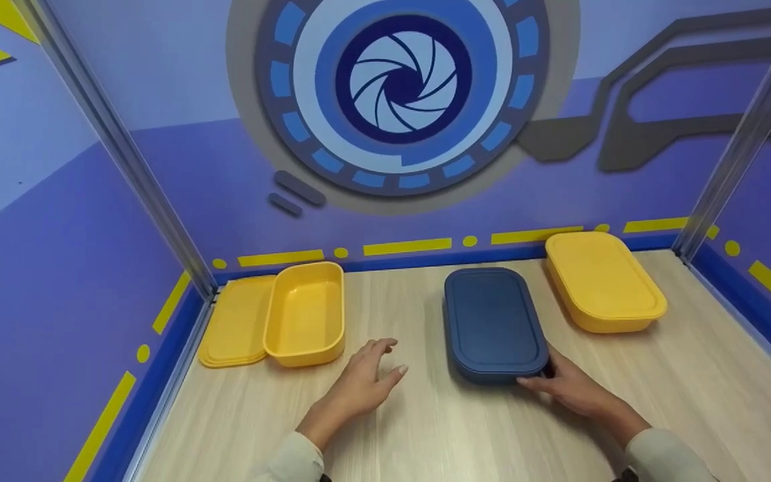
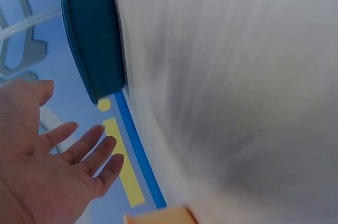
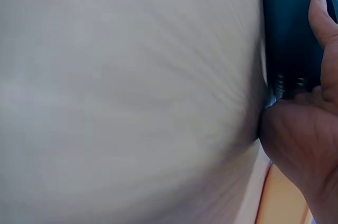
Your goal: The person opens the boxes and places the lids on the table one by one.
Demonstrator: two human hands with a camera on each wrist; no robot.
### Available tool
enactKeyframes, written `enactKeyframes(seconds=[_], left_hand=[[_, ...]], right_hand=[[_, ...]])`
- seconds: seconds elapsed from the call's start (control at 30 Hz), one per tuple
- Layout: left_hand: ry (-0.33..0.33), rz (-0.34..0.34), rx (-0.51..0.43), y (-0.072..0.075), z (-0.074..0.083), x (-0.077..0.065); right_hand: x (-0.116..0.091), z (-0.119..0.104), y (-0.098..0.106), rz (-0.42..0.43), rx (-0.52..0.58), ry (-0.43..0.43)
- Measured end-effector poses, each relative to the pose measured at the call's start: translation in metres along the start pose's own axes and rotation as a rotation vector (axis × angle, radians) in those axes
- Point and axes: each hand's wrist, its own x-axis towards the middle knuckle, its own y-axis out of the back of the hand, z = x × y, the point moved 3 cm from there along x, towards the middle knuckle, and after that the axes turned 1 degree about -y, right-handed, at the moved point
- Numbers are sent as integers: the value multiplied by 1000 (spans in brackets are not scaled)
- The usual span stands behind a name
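Note:
A dark blue lidded food container (image 1: 494,321) stands on the wooden table, right of the middle. My right hand (image 1: 576,386) grips its near right corner, thumb on the front wall and the other fingers round the right side. In the right wrist view the fingertips are partly hidden against the blue wall. My left hand (image 1: 359,383) hovers over the table with fingers loosely spread, holding nothing. Just beyond it stands an uncovered yellow food container (image 1: 304,359), with nothing visible inside. A flat yellow lid (image 1: 233,328) lies against its left side.
A second yellow container (image 1: 603,278), with its lid on, stands at the back right, beside the blue one. Printed panels (image 1: 419,227) enclose the table (image 1: 419,428) at the back and both sides, with metal posts (image 1: 124,147) at the corners.

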Motion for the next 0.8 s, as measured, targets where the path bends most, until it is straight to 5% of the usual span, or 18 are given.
enactKeyframes(seconds=[0.43, 0.67, 0.8], left_hand=[[-150, -59, 206, -51, 64, 58], [-161, -111, 291, -77, 85, 83], [-226, -120, 381, -88, 94, 94]], right_hand=[[7, -1, 5, -56, 87, -11], [5, 1, 5, -70, 63, -42], [3, 1, 5, -84, 35, -29]])
